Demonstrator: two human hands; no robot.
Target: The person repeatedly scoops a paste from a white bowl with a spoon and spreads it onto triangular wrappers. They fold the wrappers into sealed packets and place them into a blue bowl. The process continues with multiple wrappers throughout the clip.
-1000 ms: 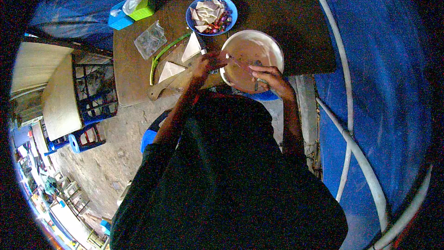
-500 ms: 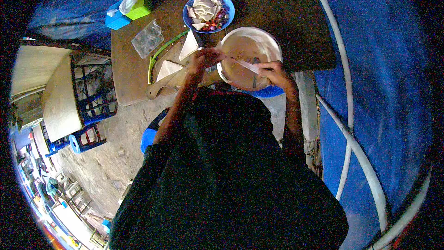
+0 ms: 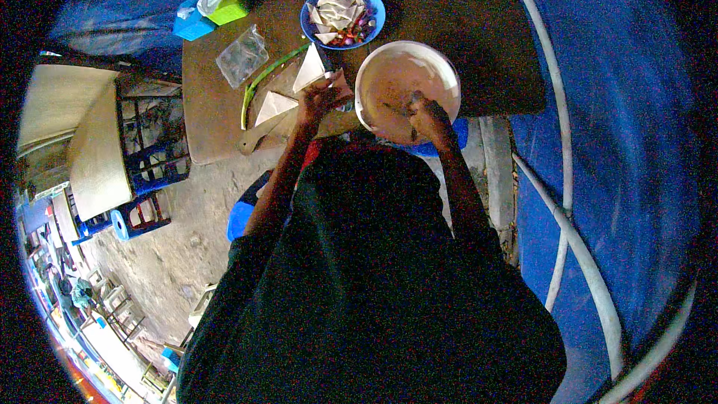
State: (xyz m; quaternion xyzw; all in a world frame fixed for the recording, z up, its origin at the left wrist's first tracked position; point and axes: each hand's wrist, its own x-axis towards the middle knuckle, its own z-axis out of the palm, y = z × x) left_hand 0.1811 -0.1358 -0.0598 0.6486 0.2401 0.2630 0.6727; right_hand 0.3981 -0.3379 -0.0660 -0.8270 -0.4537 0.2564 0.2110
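My left hand is closed, pinching a pale pinkish piece over the board, just left of the white basin. The piece looks like one of the flat triangles; its exact kind is unclear. My right hand reaches over the near right rim of the basin, its fingers closed at the brownish paste. A greyish thing shows at its fingertips, too blurred to name. Beside my left hand, one white triangular piece and another triangular piece lie on the wooden cutting board.
Behind the board stands a blue bowl of pale triangles with chopped red and purple bits. A clear plastic bag and a green strip lie left on the brown table. Blue and green boxes stand farther back.
My hands have moved apart. My left hand has drawn back left with the pale piece; my right hand has let go of it and moved down into the basin.
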